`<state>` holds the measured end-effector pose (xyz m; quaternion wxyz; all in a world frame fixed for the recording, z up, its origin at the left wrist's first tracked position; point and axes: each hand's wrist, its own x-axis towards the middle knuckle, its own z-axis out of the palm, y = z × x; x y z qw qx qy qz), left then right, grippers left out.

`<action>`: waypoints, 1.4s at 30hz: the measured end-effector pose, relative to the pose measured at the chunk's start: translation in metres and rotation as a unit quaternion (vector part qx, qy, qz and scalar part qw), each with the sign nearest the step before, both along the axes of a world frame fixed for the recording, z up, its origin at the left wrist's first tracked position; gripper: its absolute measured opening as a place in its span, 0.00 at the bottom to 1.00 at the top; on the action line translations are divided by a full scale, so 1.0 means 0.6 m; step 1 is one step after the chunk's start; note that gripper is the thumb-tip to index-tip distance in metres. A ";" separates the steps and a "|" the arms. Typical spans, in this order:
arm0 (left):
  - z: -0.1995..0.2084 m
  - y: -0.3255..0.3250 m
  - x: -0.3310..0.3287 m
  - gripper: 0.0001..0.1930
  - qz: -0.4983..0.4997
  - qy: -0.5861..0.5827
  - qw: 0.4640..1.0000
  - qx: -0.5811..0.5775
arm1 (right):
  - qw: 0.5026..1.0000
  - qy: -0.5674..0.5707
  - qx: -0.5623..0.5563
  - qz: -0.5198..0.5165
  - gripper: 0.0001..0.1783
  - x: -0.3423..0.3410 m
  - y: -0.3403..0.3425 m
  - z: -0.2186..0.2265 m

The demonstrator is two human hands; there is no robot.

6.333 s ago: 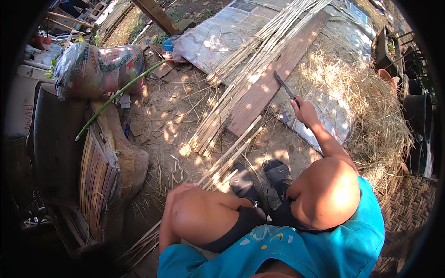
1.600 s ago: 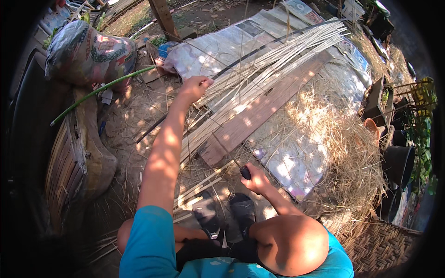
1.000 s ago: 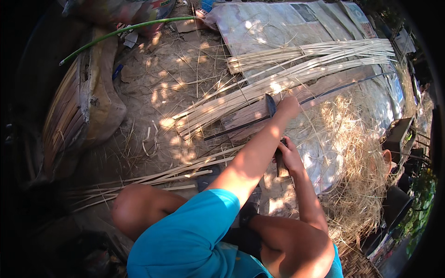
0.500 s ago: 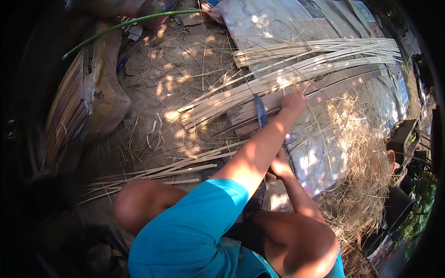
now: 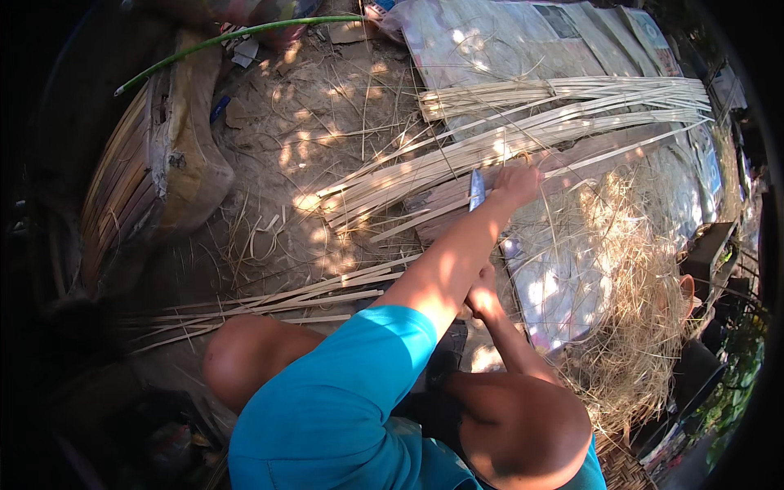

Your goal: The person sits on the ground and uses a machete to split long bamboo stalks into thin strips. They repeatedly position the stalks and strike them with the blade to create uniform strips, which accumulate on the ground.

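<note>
My left hand (image 5: pixel 518 181) is closed around a long pale bamboo strip (image 5: pixel 625 153). The strip slants over a brown board (image 5: pixel 425 198), its near end poking out left of my forearm. Just left of that hand shows a knife blade (image 5: pixel 477 189), pointing away from me beside the strip. My left forearm covers the knife's lower part. My right hand (image 5: pixel 483 292), partly behind that forearm, is closed in line with the blade, apparently on the knife's handle. Beyond the board lies a bundle of bamboo strips (image 5: pixel 392 184).
A second bundle of strips (image 5: pixel 465 102) lies farther back on a printed sheet (image 5: pixel 465 41). Curly shavings (image 5: pixel 629 302) pile up at right. More strips (image 5: pixel 327 292) lie near my left knee. At left are a worn wooden piece (image 5: pixel 184 155) and a green stick (image 5: pixel 237 34).
The held strip now shows its pale side where a dark one showed before. The knife blade has moved slightly right, toward my left hand, and my right hand has shifted a little away from me.
</note>
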<state>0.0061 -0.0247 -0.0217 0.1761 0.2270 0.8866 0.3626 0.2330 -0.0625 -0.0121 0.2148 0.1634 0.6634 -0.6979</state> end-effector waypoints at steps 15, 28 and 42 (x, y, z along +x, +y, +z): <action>0.021 -0.007 -0.002 0.26 -0.003 -0.019 0.999 -0.032 | 0.839 0.470 0.161 0.222 0.18 0.059 -0.101 0.061; 0.153 -0.462 0.049 0.40 -0.247 -0.246 0.881 -0.320 | 0.906 0.145 0.397 0.018 0.27 -0.015 0.105 0.051; 0.530 -0.471 0.017 0.15 0.038 0.024 0.985 0.168 | 0.889 0.093 0.020 -0.448 0.23 0.010 0.136 0.109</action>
